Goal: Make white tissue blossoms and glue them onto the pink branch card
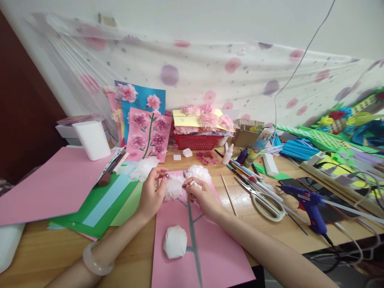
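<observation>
A pink card (222, 256) with a painted grey-green stem (193, 240) lies before me. Near its top edge is a fluffy white tissue-paper flower (174, 187), between my two hands. My left hand (152, 194) has thumb and forefinger closed at the flower's left edge. The fingers of my right hand (205, 198) are pinched at its right side, with some crumpled white tissue (196, 185) showing over them. Just behind sits another white tissue flower (198, 173). A folded white tissue bundle (175, 241) rests lower on the card, left of the stem.
To the right lie scissors (264, 200), a wooden stick (229, 196) and a blue glue gun (309, 204) with its cord. Colored sheets (90, 208) cover the left side. A red basket (196, 142) and finished flower cards (148, 136) stand at the back.
</observation>
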{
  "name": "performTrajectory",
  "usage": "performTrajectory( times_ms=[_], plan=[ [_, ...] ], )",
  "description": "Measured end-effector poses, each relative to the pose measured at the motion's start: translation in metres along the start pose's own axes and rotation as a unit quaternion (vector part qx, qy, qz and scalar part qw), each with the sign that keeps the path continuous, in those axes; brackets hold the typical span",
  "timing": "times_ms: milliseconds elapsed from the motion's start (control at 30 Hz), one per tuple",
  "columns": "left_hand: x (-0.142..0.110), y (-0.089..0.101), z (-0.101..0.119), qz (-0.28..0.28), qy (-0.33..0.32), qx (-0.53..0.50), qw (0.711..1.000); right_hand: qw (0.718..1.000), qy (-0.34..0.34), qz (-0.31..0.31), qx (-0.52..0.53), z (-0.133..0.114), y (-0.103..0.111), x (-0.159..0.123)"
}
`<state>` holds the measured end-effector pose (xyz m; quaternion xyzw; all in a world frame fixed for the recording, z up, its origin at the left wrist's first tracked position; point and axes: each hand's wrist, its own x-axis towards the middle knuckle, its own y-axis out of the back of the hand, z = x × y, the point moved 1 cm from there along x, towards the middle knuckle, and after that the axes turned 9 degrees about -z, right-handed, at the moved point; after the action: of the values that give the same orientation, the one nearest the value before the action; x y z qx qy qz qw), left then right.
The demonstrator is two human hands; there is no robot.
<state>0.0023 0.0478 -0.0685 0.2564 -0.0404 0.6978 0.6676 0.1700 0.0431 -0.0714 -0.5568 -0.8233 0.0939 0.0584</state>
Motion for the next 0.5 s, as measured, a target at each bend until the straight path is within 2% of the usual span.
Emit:
performTrajectory(
  times_ms=[200,300,400,500],
  plan=[
    [0.002,0.001,-0.003,-0.011,-0.009,0.008,1.0,1.0,-0.019,0.012,0.013,-0.003,-0.003,0.0],
    [0.007,0.005,-0.006,0.009,-0.019,0.03,0.999,1.0,-0.021,0.01,0.02,-0.004,-0.002,0.0],
    [0.019,0.019,-0.018,0.061,-0.036,0.097,0.993,0.999,-0.022,0.012,0.025,-0.004,-0.002,0.0],
    [0.035,0.045,-0.038,0.119,-0.027,0.182,0.976,0.999,-0.022,0.014,0.033,-0.003,-0.002,0.0]
  ],
)
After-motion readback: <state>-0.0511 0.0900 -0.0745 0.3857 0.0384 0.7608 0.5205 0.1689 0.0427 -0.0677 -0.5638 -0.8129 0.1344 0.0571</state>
